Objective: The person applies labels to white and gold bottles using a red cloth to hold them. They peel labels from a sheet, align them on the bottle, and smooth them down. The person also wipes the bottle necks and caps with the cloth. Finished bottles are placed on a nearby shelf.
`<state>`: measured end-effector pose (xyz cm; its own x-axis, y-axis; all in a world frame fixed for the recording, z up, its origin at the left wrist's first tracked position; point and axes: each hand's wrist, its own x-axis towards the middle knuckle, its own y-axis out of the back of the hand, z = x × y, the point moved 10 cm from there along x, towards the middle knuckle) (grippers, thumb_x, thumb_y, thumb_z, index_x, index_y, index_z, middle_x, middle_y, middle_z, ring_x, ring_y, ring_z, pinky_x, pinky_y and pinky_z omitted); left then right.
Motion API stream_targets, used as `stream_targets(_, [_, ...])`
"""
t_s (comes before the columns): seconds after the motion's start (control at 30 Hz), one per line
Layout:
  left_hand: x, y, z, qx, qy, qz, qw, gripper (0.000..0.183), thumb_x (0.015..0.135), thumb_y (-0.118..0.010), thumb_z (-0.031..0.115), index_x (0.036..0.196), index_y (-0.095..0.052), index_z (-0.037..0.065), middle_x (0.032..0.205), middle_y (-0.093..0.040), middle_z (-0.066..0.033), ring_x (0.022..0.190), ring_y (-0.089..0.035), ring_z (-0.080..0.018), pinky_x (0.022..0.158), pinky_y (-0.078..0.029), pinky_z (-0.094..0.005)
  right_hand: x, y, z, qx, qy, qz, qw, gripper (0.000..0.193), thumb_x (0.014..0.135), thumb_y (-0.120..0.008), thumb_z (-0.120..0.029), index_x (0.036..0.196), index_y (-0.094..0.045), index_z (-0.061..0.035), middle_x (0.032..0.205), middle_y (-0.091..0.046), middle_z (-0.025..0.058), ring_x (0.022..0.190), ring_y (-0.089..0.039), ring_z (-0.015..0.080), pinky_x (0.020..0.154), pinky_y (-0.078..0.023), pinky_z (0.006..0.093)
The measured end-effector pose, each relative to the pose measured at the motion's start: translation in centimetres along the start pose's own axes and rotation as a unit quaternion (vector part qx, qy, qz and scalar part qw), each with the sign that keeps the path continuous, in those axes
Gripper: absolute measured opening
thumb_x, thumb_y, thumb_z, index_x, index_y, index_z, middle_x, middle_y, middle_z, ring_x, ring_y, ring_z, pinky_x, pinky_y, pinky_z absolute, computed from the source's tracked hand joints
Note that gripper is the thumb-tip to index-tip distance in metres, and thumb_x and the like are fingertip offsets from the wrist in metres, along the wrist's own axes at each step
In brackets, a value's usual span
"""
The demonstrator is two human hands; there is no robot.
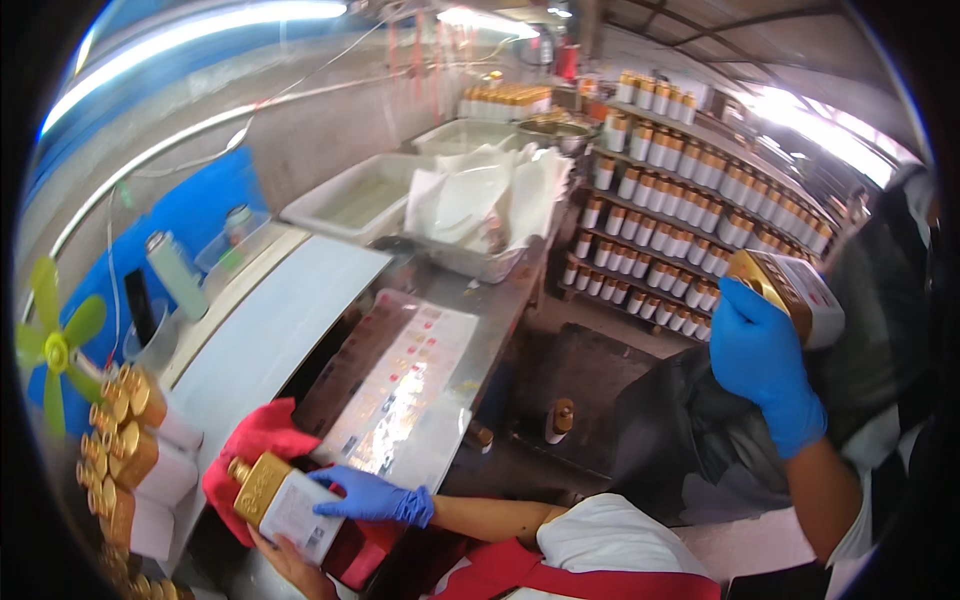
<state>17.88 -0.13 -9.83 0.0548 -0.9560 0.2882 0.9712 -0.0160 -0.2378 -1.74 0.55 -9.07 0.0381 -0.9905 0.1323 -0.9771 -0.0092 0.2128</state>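
Observation:
A white, flat-sided bottle (pixel 292 510) with an embossed gold shoulder and neck lies tilted at the lower left, a printed label on its face. My bare left hand (pixel 288 568) is closed around its lower side, with some fingers hidden beneath. Across the label rests my right hand (pixel 365 497) in a blue glove, its fingers stretched out and lying against the bottle's face near the edge. Under and behind the bottle is a bunched red cloth (pixel 245 445). Beyond it on the metal bench lies a shiny clear sheet (pixel 425 345) dotted with small red and dark stickers.
Gold-topped bottles (pixel 135 460) crowd the left side by a green fan (pixel 57 352). White trays (pixel 350 195) stand at the back. Racks of bottles (pixel 690 200) fill the far right. A co-worker's blue-gloved hand (pixel 765 365) holds another bottle (pixel 795 295). One bottle (pixel 559 420) stands low, right of the bench.

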Motion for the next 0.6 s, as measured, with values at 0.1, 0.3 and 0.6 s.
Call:
stream_targets(0.1, [-1.1, -0.2, 1.6, 0.081, -0.015, -0.01, 0.997, 0.07, 0.086, -0.055, 0.011, 0.144, -0.018, 0.001, 0.147, -0.023, -0.0146, 0.133, -0.027, -0.0265, 0.109, -0.022, -0.0378, 0.4, -1.2, 0.4, 0.164, -0.008, -0.035, 0.986, 0.057, 0.082, -0.067, -0.034, 0.126, -0.049, -0.0025, 0.114, -0.058, 0.0135, 0.102, -0.055, 0.0208, 0.089, -0.045, 0.0329])
stream_targets(0.3, [-1.7, -2.8, 2.1, -0.013, 0.078, -0.084, 0.993, 0.092, 0.079, -0.062, -0.002, 0.146, 0.002, 0.004, 0.142, -0.029, -0.0158, 0.129, -0.035, -0.0247, 0.106, -0.03, -0.0358, -0.3, 0.9, 0.1, 0.138, -0.129, -0.014, 0.982, 0.05, 0.084, -0.067, -0.019, 0.128, -0.049, -0.0026, 0.101, -0.061, 0.0068, 0.081, -0.058, 0.0098, 0.071, -0.049, 0.0216])
stream_targets(0.6, [-2.5, -2.3, 2.5, -0.054, 0.08, -0.062, 0.993, 0.085, 0.082, -0.06, -0.001, 0.145, -0.003, 0.001, 0.14, -0.031, -0.0164, 0.128, -0.035, -0.0252, 0.107, -0.028, -0.0365, -0.3, 1.3, -0.4, 0.084, -0.11, -0.008, 0.99, 0.054, 0.08, -0.07, -0.017, 0.128, -0.05, -0.0035, 0.1, -0.06, 0.0024, 0.067, -0.049, 0.0038, 0.062, -0.044, 0.0186])
